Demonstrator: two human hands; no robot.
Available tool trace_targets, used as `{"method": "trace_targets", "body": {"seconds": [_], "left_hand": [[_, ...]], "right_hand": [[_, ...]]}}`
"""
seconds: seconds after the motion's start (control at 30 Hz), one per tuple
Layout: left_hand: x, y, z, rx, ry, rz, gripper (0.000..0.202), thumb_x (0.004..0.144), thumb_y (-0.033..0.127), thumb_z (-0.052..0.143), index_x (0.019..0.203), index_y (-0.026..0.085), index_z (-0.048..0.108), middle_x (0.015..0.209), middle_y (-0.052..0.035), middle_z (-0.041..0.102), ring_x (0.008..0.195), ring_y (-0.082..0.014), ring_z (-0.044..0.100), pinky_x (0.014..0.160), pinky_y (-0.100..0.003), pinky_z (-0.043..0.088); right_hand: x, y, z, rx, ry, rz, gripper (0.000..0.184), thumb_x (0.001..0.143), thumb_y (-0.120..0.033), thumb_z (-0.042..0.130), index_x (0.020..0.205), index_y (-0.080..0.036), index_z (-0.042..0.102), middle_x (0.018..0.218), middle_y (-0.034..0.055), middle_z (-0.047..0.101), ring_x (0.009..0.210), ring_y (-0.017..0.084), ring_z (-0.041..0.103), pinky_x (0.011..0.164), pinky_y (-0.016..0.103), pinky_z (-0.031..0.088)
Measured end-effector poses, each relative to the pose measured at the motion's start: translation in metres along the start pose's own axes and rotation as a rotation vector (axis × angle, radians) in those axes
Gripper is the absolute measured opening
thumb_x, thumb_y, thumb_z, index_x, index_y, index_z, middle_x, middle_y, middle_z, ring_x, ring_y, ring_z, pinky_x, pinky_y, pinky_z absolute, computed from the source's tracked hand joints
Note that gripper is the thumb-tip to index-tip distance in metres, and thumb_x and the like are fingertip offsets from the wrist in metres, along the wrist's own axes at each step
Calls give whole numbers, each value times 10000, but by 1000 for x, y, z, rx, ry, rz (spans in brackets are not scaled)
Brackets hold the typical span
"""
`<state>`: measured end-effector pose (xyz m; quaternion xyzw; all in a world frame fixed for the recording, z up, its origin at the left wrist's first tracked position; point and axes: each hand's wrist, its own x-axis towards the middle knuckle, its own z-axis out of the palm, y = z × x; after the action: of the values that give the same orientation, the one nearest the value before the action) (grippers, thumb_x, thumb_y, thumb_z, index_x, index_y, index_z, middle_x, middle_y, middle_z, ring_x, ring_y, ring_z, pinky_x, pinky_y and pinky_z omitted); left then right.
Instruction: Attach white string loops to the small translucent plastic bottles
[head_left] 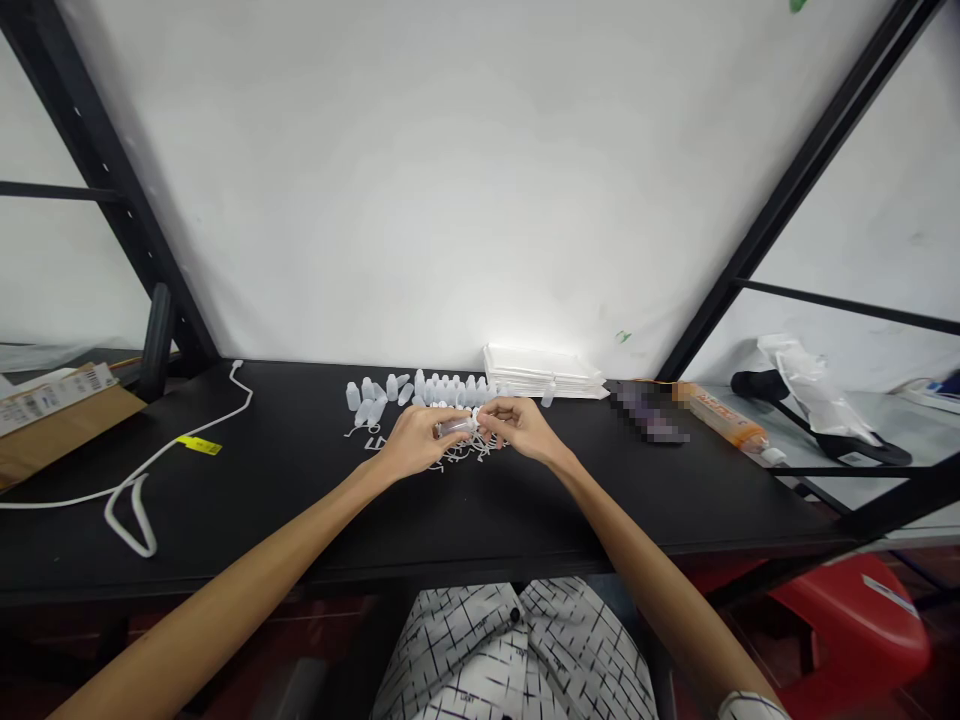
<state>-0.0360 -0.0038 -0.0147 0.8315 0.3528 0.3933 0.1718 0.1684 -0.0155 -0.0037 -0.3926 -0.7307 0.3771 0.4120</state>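
Before the bottle row (pixel 448 388), your left hand (pixel 412 440) grips a clear bottle (pixel 456 426) around its body — your right hand (pixel 520 425) pinches its white tip (pixel 475 417).

A thin white cable (pixel 154 461) with a bright yellow tag (pixel 199 445) winds across the left of the black counter (pixel 281 440), near a brown cardboard box (pixel 75 425). Toward the right end lies an orange-lettered tubular bottle (pixel 726 420) with a white cap. Beyond the black metal frame (pixel 776 187), crumpled translucent plastic (pixel 817 390) rests on a long black object (pixel 874 452); below stands a red plastic stool (pixel 862 620).
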Motion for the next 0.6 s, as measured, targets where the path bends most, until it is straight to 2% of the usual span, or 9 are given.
{"method": "trace_targets", "body": {"seconds": [0.13,0.3,0.43,0.53,0.6], "left_hand": [[-2,-2,4,19,21,54,295,806,360,665,1030,184,741,897,-66,763,506,-120,579,566,-260,492],[-3,-5,6,34,58,102,319,814,390,656,1020,163,744,871,-81,763,488,-119,562,561,-259,491],[-1,-5,4,0,61,76,344,811,411,655,1030,160,741,908,-88,761,494,-120,572,552,-256,492],[0,-3,1,-5,42,30,360,813,427,649,1046,166,735,920,-83,760,483,-113,566,541,-254,483],[1,-1,0,-7,4,0,359,821,429,637,1047,166,732,898,-72,761,475,-110,556,525,-250,471]], "right_hand": [[0,3,2,-104,-4,-19,413,879,-517,527,659,-168,550,549,-8,575,457,108,528,449,222,437],[-1,2,4,-183,-5,-38,432,918,-507,465,635,-182,492,483,-28,525,434,103,511,454,214,406],[-1,-1,2,-85,-26,-13,331,890,-480,528,773,-172,568,525,-30,549,442,102,514,438,216,423],[-1,-6,0,12,-43,-22,286,840,-436,610,940,-167,608,615,-13,587,532,127,578,448,226,472],[-1,-8,0,39,-41,-42,286,814,-402,643,978,-168,629,683,9,613,613,148,619,470,237,503]]}}
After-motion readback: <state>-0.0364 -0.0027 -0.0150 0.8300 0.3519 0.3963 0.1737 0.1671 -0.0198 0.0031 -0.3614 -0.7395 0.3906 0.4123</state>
